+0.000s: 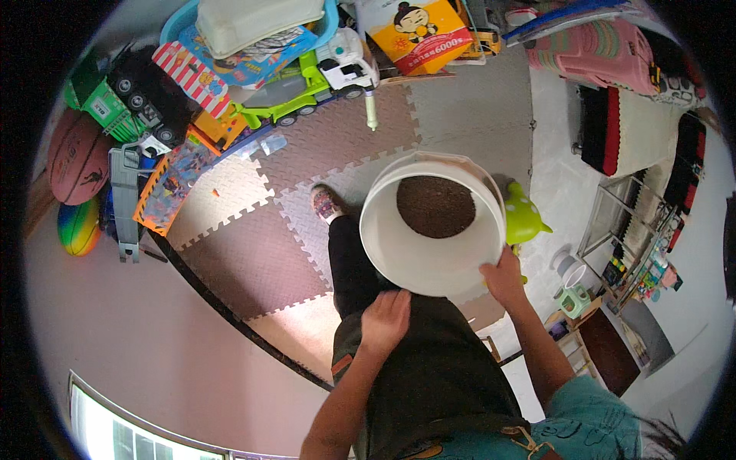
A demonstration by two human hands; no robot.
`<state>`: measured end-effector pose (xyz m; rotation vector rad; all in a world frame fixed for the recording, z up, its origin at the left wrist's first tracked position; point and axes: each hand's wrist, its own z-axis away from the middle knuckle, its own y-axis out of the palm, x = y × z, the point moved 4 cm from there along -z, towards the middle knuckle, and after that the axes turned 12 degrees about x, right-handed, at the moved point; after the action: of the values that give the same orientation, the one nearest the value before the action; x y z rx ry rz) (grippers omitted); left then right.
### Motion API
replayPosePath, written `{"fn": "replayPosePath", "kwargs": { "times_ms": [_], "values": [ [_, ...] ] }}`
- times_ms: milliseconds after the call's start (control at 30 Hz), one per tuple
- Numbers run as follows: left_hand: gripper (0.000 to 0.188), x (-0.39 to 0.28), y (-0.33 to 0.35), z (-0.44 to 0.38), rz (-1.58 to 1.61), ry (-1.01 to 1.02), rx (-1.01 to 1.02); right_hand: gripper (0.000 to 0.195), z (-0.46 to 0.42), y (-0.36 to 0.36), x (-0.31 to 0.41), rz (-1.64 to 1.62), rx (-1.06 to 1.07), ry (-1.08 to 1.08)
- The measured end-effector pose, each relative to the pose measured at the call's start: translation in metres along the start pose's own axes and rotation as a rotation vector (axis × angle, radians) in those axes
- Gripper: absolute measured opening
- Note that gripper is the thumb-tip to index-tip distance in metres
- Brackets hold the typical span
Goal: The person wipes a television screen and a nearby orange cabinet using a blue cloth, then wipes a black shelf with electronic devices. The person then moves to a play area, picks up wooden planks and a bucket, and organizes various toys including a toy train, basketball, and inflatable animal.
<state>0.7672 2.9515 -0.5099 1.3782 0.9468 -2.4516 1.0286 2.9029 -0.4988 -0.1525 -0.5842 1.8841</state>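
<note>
A white plastic bucket (425,264) is tilted in front of me, its open mouth turned towards me. Dark brown granular material like soil (437,207) lies at its bottom. My right hand (505,277) grips the bucket's rim at the lower right, the fingertips over the edge. Just below the rim on the left, my left hand (386,317) has curled fingers near the dark apron (431,356); whether it pinches the cloth or the bucket's edge cannot be told.
Foam puzzle mats (253,259) cover the floor. Toy trucks (287,98), a basketball (79,158) and a yellow-orange box (417,34) are at the far side and left. A green inflatable toy (523,215) stands right behind the bucket. Stools and a metal rack (598,224) are at right.
</note>
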Motion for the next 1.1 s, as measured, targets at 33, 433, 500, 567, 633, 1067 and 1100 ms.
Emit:
{"fn": "replayPosePath", "kwargs": {
  "times_ms": [33, 433, 500, 567, 633, 1067, 1100],
  "values": [
    [0.022, -0.006, 0.005, -0.025, -0.016, 0.016, -0.024, 0.044, 0.025, -0.014, 0.019, -0.046, -0.017, -0.017],
    [0.043, 0.021, -0.001, -0.109, -0.221, -0.531, 0.431, 0.044, 0.116, -0.03, 0.091, -0.039, 0.038, -0.154],
    [0.036, 0.01, -0.031, -0.095, 0.396, -0.556, 0.271, 0.043, 0.122, -0.025, 0.106, -0.103, 0.081, -0.273],
    [0.03, -0.004, -0.05, -0.074, 1.794, -0.527, -0.27, 0.042, 0.127, -0.02, 0.122, -0.164, 0.126, -0.413],
    [0.031, -0.012, -0.07, -0.058, 2.105, -0.29, -0.266, 0.042, 0.134, -0.018, 0.132, -0.113, 0.217, -0.41],
    [0.05, -0.018, -0.102, -0.034, 2.512, 0.139, -0.254, 0.041, 0.123, 0.004, 0.139, -0.113, 0.339, -0.515],
    [0.052, -0.021, -0.104, -0.037, 2.501, 0.125, -0.229, 0.042, 0.12, 0.002, 0.139, -0.141, 0.33, -0.513]
  ]
}}
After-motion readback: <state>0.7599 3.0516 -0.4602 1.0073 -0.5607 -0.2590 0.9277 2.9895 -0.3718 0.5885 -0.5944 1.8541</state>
